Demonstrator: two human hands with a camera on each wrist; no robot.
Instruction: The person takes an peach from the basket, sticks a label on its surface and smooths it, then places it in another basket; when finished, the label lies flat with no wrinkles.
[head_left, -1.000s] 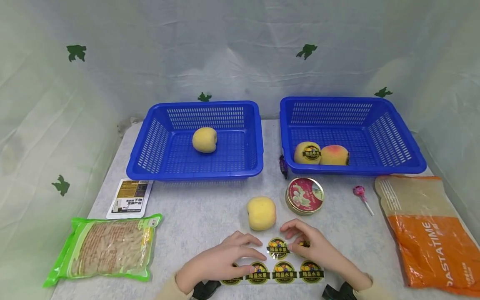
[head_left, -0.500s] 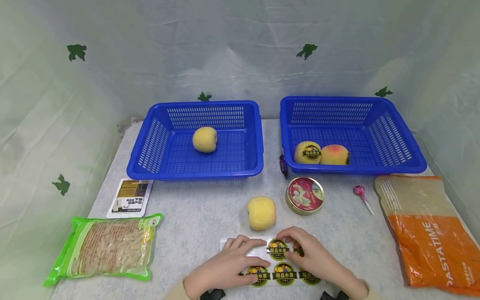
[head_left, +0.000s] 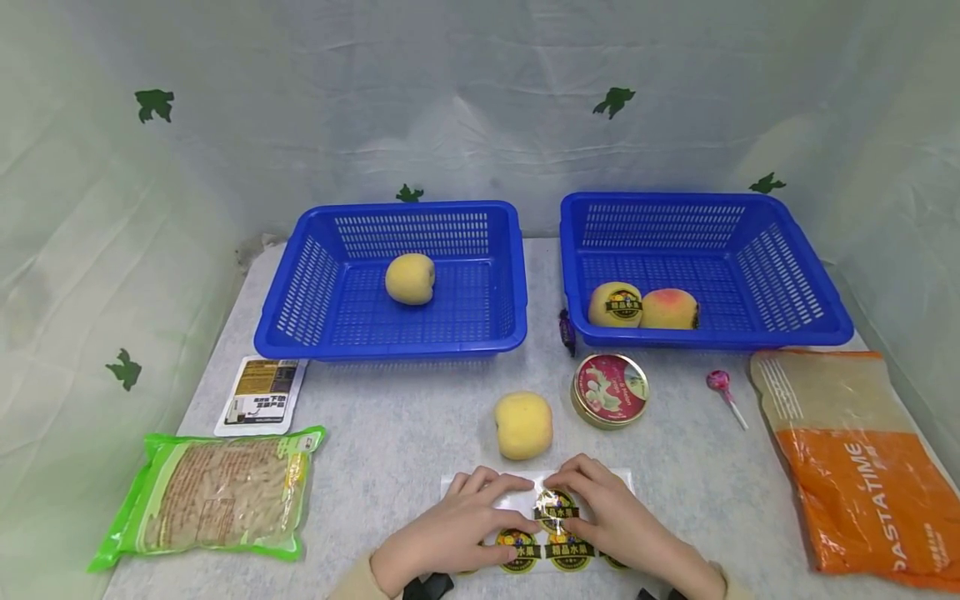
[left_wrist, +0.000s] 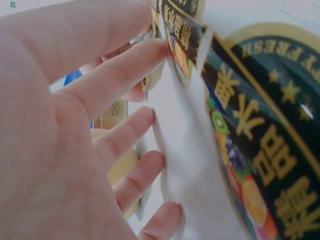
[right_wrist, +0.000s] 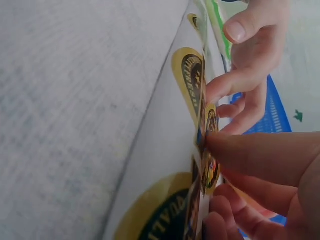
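Note:
A white sheet (head_left: pixel 514 502) of round black-and-gold fruit stickers lies at the front of the table. My left hand (head_left: pixel 453 532) rests on its left part, fingers spread and fingertips touching the sheet. At the sheet's middle, my right hand (head_left: pixel 628 527) pinches a sticker (head_left: pixel 557 505) between thumb and fingers; the sticker is tilted and catches the light. In the right wrist view the right thumb (right_wrist: pixel 250 155) is at the sticker's edge. More stickers, such as one (head_left: pixel 570 552) in the front row, lie flat. A yellow peach (head_left: pixel 523 427) stands just beyond the sheet.
Behind are two blue baskets; the left basket (head_left: pixel 390 352) holds one peach (head_left: pixel 410 279), the right basket (head_left: pixel 712 338) two. A round tin (head_left: pixel 610 390), a lollipop (head_left: pixel 718 382) and an orange bag (head_left: pixel 870 492) lie right. A green-edged bag (head_left: pixel 221 496) and white packet (head_left: pixel 261 396) lie left.
My right hand has moved down and left onto the middle sticker, which now tilts and has shifted slightly toward me. My left hand has slid a little right over the sheet.

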